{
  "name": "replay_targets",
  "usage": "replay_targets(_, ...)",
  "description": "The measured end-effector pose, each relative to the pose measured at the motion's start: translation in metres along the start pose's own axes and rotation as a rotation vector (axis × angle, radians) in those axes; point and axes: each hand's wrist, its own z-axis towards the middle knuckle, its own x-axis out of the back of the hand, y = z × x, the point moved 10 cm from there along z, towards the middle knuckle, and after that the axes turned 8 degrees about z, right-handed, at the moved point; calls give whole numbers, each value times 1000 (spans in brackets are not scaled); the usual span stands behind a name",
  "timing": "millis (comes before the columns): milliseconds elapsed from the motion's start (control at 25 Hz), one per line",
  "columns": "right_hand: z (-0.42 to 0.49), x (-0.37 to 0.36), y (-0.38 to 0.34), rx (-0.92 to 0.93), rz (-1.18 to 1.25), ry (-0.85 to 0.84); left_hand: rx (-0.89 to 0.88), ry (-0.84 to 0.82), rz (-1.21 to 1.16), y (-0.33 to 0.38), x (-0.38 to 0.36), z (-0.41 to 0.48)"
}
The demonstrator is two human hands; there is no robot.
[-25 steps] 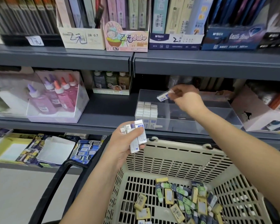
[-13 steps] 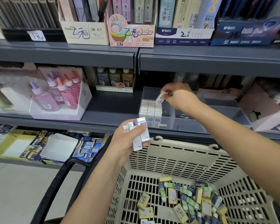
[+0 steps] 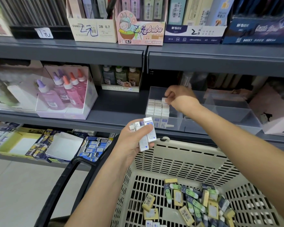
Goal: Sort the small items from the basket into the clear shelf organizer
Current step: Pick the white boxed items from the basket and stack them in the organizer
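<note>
My left hand grips a bundle of white erasers above the beige basket's far rim. My right hand reaches into the clear shelf organizer on the middle shelf and pinches a white eraser standing at the back of the upright rows of white erasers in the left compartment. Several yellow, green and dark small items lie loose on the basket's floor.
The organizer's right compartments hold nothing visible. A box of pink glue bottles stands to the left on the same shelf. The basket's black handle hangs at left. Boxed pencils fill the shelf above.
My right hand has moved down and left into the organizer, setting the white eraser upright onto the rows. My left hand has kept its bundle steady.
</note>
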Motion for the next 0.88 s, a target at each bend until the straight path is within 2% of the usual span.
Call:
replay_targets(160,-6,-4,1,50,-57,45,6,7,-27,0,1,1)
replay_targets(400,-13,0,4,69,9,23,13,8,-42,-1,0,-1)
replay_targets(520,-39,7,-9,160,117,51,13,-13,-49,0,-2,-1)
replay_targets(720,-86,-28,-35,165,436,-283,-11,-104,15,0,-16,-5)
replay_targets(880,-92,-26,-31,67,653,-320,41,-166,-63,-3,-25,-7)
